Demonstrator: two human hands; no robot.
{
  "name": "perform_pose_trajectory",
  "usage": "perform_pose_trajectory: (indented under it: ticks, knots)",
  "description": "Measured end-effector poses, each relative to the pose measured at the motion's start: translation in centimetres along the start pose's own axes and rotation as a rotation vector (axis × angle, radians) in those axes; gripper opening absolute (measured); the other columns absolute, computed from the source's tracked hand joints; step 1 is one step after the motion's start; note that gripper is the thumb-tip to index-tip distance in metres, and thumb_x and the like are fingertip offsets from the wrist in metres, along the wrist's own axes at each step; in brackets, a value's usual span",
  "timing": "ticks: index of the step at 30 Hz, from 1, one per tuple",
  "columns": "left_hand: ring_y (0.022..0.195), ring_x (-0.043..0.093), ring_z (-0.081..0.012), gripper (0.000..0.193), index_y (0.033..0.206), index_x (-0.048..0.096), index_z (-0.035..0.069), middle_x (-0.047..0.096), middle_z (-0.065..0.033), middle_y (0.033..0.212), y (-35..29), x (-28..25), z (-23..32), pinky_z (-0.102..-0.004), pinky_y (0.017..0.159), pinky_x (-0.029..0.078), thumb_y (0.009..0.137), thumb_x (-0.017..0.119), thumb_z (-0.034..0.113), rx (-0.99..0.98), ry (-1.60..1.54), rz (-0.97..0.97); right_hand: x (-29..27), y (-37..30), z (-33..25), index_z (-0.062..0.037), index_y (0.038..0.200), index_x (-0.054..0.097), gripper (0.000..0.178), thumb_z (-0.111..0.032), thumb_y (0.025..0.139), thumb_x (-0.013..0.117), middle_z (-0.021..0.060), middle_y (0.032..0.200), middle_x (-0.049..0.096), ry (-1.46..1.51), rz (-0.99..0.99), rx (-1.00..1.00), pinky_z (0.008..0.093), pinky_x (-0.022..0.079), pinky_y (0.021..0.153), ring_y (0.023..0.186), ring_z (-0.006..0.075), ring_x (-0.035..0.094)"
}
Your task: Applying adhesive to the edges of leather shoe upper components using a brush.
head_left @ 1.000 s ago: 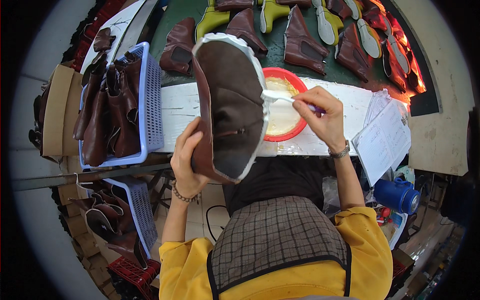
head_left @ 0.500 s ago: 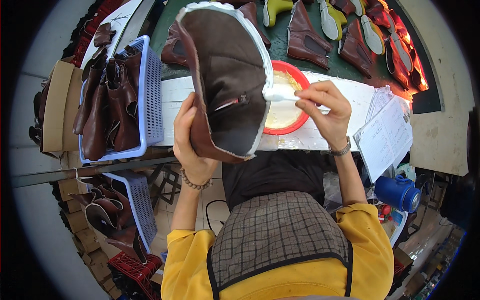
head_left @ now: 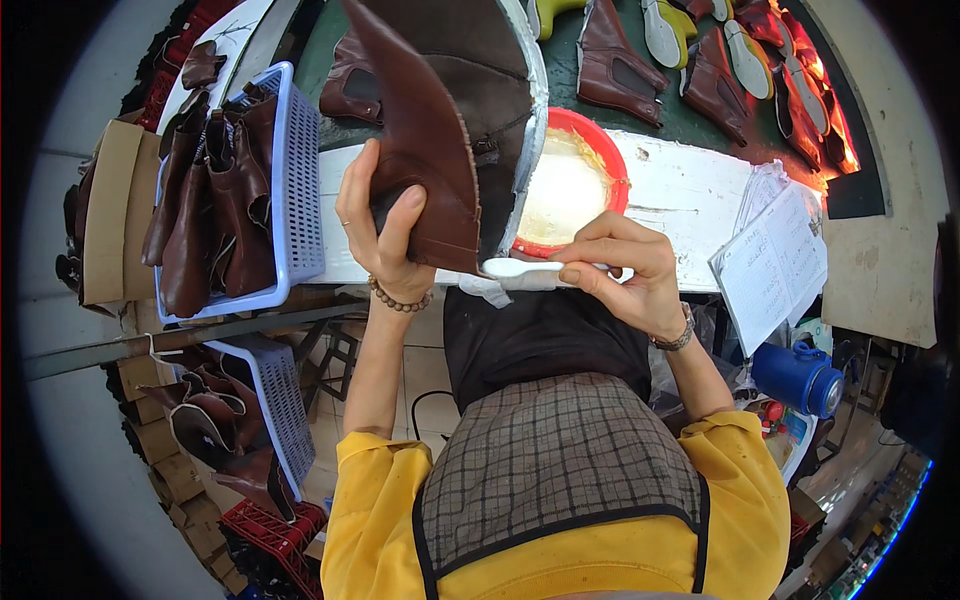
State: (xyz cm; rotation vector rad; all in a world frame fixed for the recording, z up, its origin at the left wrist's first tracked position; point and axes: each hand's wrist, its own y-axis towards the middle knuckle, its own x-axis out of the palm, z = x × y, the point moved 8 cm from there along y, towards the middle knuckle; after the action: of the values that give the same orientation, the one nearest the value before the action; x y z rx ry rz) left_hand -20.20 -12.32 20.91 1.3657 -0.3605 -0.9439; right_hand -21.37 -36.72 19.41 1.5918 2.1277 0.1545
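Observation:
My left hand (head_left: 388, 240) holds a brown leather boot upper (head_left: 425, 165), thumb and fingers gripping its outer side. Its dark lining faces right, and a white coating runs along the open edge. Part of the boot lies beyond the top of the picture. Pinched in my right hand (head_left: 630, 270) is a slim white brush (head_left: 522, 268) that looks like a toothbrush. Its head touches the coated edge at the lower corner of the boot. Just beyond stands a red bowl (head_left: 600, 132) of creamy white paste, partly covered by the boot.
At left, a blue basket (head_left: 290, 190) holds several brown boots, with a second blue basket (head_left: 280, 405) below. Boots and soles lie on the green tabletop (head_left: 555, 85). Paper sheets (head_left: 770, 255) hang at the right, above a blue jug (head_left: 795, 380).
The boot has moved up and turned, showing more of its outer leather. My right hand has brought the brush down and left along the edge to the lower corner.

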Motion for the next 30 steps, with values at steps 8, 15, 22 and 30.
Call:
perform_pose_trajectory:
  ticks: [8,15,22,30]
  knots:
    - [0.132,0.056,-0.0233,0.068,0.145,0.050,-0.005,0.059,-0.0138,0.143,0.2,-2.6,-3.3,-0.0333,0.115,0.038,0.081,0.070,-0.011,-0.534,-0.469,-0.244,-5.0,2.5,5.1,-0.0040,0.094,0.078,0.008,-0.009,0.089,0.074,0.0065,0.083,0.070,-0.572,0.074,0.163,0.0281,0.049,0.062,0.070,0.0175,0.065]
    - [0.086,0.066,-0.0209,0.040,0.119,0.065,-0.005,0.069,-0.0141,0.101,-9.0,-8.3,-10.5,-0.0320,0.076,0.053,0.079,0.068,-0.009,-1.189,-0.629,-0.408,-6.8,3.7,5.5,-0.0077,0.089,0.078,0.008,-0.014,0.084,0.076,0.0035,0.088,0.069,-0.790,0.046,0.094,0.0335,0.053,0.061,0.074,0.0222,0.070]
    - [0.064,0.067,-0.0212,0.028,0.108,0.068,-0.001,0.071,-0.0127,0.085,-11.6,-6.1,-8.5,-0.0327,0.057,0.056,0.081,0.072,-0.005,-1.577,-0.978,-0.238,-4.7,6.2,0.6,-0.0051,0.099,0.079,0.017,-0.006,0.082,0.082,0.0053,0.090,0.070,-0.145,0.009,-0.228,0.0278,0.051,0.069,0.075,0.0150,0.066]
    - [0.083,0.075,-0.0307,0.037,0.127,0.062,0.004,0.074,-0.0149,0.105,-12.5,-7.5,-10.7,-0.0430,0.069,0.067,0.093,0.071,0.012,-1.454,-1.297,0.090,-6.5,3.4,1.6,-0.0055,0.096,0.079,0.016,-0.003,0.080,0.082,0.0054,0.089,0.071,-0.182,0.025,-0.102,0.0280,0.051,0.067,0.079,0.0144,0.066]
